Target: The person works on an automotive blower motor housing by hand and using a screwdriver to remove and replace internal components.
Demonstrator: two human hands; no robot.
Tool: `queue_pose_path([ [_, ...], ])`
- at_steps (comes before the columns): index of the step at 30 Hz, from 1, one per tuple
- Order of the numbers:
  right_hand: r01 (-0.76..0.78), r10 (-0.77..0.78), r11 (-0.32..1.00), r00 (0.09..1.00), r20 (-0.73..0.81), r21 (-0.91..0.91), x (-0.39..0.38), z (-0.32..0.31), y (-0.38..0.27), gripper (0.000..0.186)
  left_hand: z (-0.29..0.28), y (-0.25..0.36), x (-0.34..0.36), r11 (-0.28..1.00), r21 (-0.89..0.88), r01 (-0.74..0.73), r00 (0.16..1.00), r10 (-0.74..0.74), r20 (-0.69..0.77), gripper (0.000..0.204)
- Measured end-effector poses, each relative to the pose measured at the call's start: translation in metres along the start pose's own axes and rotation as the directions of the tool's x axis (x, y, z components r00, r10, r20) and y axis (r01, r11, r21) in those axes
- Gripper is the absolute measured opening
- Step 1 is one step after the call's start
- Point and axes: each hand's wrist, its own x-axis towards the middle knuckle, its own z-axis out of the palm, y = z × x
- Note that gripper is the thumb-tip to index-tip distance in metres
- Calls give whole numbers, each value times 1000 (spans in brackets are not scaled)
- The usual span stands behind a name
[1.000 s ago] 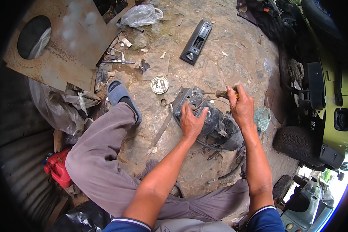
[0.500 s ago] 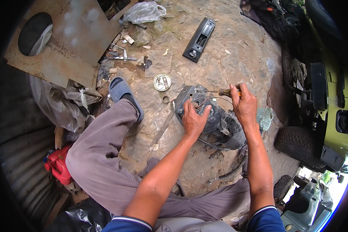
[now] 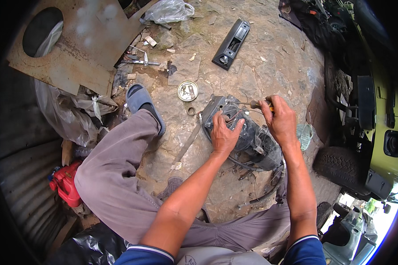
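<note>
A bulky black plastic housing [image 3: 247,143] with thin wires and a hose lies on the stone ground before me. My left hand [image 3: 226,134] rests on its top, thumb spread away from the fingers, which bend over the surface. Closed around a screwdriver [image 3: 254,104] with an amber handle, my right hand [image 3: 281,121] is above the housing's far right side. The screwdriver's shaft points left, its tip at or near the far edge of the housing; whether it touches a screw I cannot tell. Thin wires run between my two hands.
A round tin [image 3: 187,90] and a small metal ring [image 3: 191,111] lie beyond the housing. Farther off is a black control panel [image 3: 231,44]. A flat metal strip [image 3: 186,143] lies to the left. At left are a red jerrycan [image 3: 67,184] and rusty sheet metal [image 3: 86,48]; a green vehicle [image 3: 387,145] stands at right.
The right hand and screwdriver have turned slightly, with the handle now more covered by the fingers. The left hand stays on the housing. The whole view has shifted a little.
</note>
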Motion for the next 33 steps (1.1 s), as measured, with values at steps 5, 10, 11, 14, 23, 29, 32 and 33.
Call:
queue_pose_path([
  [5,184,-184,983,976,115,14,9,-11,-11,25,1,0,0,1000,10,-5,1000,6,-12,63],
  [10,80,-59,994,963,263,-70,12,-15,-14,33,1,-1,0,999,29,-29,999,30,-23,62],
  [11,21,16,992,958,288,-124,12,-18,-16,35,1,-1,0,999,29,-25,1000,25,-14,63],
  [14,-218,372,912,798,474,-348,31,-21,-24,36,-1,-1,1,1000,26,-14,1000,14,-2,62],
  [23,411,-363,911,821,440,-16,41,-17,-31,30,1,-4,-1,1000,29,1,1000,-2,19,82],
  [29,-15,265,907,797,543,-422,57,-28,-52,34,-1,-1,2,999,8,43,997,-44,58,83],
  [32,335,-314,942,856,411,23,49,-27,-35,42,0,-1,2,1000,-15,15,1000,-14,18,69],
  [33,290,-248,956,881,403,-45,47,-26,-35,41,0,-1,2,1000,-22,3,1000,-3,-3,62],
])
